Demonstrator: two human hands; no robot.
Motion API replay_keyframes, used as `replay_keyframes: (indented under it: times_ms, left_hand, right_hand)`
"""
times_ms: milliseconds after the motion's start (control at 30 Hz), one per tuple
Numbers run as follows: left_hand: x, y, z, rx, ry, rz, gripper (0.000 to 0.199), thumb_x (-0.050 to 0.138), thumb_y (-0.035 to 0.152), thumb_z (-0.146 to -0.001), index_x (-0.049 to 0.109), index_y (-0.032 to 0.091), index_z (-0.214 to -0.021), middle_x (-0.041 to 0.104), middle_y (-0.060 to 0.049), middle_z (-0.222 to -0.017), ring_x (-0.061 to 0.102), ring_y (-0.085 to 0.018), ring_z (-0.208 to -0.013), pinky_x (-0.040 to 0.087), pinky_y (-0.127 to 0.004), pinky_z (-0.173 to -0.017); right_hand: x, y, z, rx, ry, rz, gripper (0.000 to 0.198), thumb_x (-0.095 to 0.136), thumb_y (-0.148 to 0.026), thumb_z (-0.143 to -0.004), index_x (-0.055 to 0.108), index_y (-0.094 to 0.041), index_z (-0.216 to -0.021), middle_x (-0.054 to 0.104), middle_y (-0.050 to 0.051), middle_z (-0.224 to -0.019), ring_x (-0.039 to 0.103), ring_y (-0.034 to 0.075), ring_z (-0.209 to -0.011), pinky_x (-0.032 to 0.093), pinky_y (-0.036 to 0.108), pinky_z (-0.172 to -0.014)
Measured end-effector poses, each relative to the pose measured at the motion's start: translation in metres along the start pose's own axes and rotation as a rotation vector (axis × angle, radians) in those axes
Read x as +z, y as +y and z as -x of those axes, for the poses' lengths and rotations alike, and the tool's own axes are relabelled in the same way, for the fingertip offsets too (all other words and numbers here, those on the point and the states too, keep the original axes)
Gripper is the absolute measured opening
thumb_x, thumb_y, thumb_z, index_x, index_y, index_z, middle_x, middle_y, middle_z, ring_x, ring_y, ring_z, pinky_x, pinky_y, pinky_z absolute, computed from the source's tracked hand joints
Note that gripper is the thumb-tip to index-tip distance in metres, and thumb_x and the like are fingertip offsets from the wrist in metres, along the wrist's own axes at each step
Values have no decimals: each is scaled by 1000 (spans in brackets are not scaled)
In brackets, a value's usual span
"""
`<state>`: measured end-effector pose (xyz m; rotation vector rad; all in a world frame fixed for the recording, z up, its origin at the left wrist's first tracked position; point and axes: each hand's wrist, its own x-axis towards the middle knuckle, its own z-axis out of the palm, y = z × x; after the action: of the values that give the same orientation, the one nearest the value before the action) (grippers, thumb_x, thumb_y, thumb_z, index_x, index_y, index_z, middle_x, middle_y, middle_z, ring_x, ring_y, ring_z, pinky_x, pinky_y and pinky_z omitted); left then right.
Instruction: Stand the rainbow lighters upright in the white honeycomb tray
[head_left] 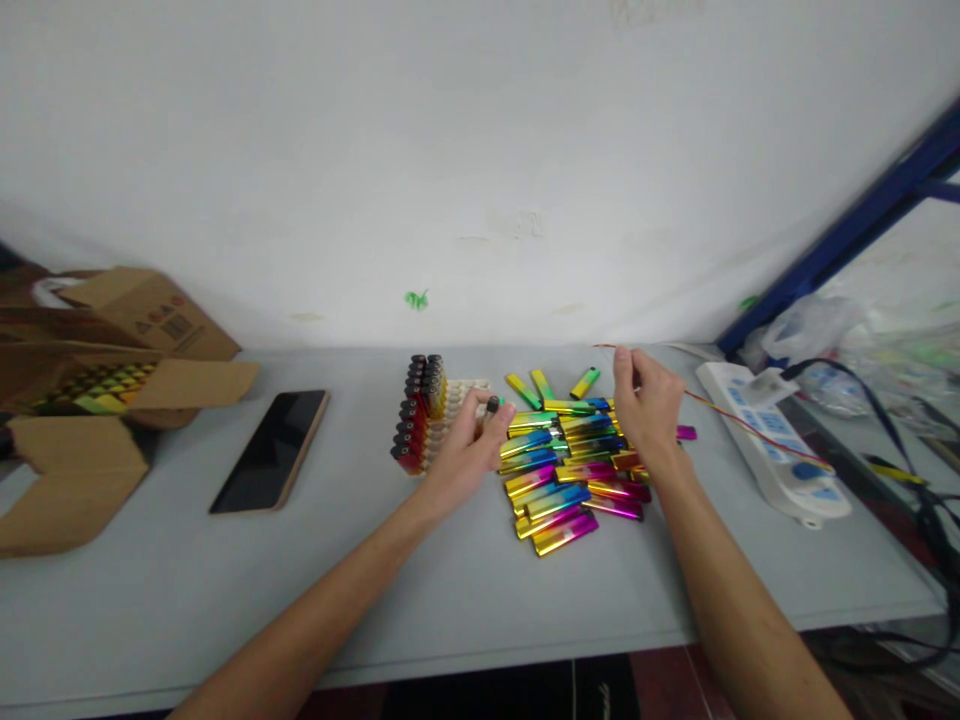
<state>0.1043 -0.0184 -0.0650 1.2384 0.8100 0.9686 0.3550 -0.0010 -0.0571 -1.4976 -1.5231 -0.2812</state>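
My left hand (466,440) is closed around a lighter (492,404), whose dark top pokes up between thumb and forefinger; the rest of its body is mostly hidden. Just behind that hand is a pale rack (456,395), with several lighters (411,430) standing upright along its left side. To the right lies a loose pile of shiny lighters (551,500) in yellow, green, blue and magenta. Over the pile's right edge, my right hand (646,405) is curled shut on a thin red and yellow wire (720,408), which shows on both sides of the fist.
A dark phone (271,450) lies at left, beside an open cardboard box (180,385) holding more lighters. At right a white power strip (772,440) has plugs and cables in it. Plastic bags (817,330) sit by a blue metal post (832,240). A white wall (337,180) rises behind the table.
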Motion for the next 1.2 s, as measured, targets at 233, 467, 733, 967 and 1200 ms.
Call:
replay_keyframes:
  times_ms: [233,467,733,967,1200]
  left_hand:
    - [-4,34,12,-51,-135,47,44,59,69,-95,36,32,-106,41,12,-75,21,-4,-42,30,-13,-31]
    - [-37,67,5,222,88,-276,32,62,52,-99,57,21,-94,62,2,-86,59,-9,-62,58,-25,-59]
    - [-84,76,0,401,167,-1128,26,71,44,-90,80,21,-99,78,-6,-103,71,-22,-94,56,-38,-94]
    - [-93,79,3,369,33,-1395,30,63,44,-93,80,20,-100,71,-10,-112,68,-28,-103,53,-46,-103]
    - [-98,70,4,403,3,-1431,31,58,42,-97,80,20,-101,63,-11,-116,63,-28,-108,52,-50,-108]
  right_hand:
    - [0,0,0,-15,-13,-10,47,38,-46,-109,32,-26,-67,37,-4,-57,37,15,-56,25,34,-61]
    - [0,-4,-1,-12,-17,-46,46,38,-46,-108,35,-25,-68,37,-4,-58,37,14,-55,25,34,-61]
    - [-2,-7,-1,-40,-40,-63,46,37,-47,-110,35,-24,-69,38,-4,-60,38,13,-55,26,33,-61]
    - [0,-5,0,-49,-50,-40,45,38,-44,-110,36,-24,-70,40,-4,-60,41,13,-56,27,33,-61]
    - [1,-4,0,-59,-62,-46,45,38,-44,-110,35,-25,-70,39,-4,-60,42,14,-57,27,33,-61]
